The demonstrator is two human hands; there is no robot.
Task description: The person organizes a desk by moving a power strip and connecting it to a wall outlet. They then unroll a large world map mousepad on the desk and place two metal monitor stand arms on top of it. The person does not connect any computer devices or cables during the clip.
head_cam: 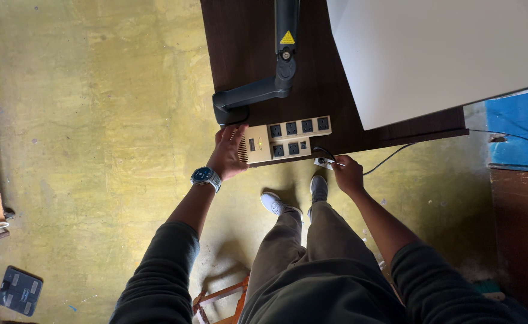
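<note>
A beige box-shaped power unit (285, 140) with two rows of sockets lies at the near edge of a dark wooden table (246, 42). My left hand (228, 153), with a wristwatch on the wrist, grips the unit's left end. My right hand (347, 173) pinches a white plug (324, 161) on a black cable (390, 157) just below the unit's right end, off the table edge. The plug is apart from the sockets.
A dark monitor arm (273, 72) is clamped on the table beside the unit. A large white panel (438, 54) covers the table's right part. A blue surface (519, 129) and brown cabinet stand at right. My feet are on the yellow floor, with a wooden stool (219, 299) below and a scale (19, 290) at lower left.
</note>
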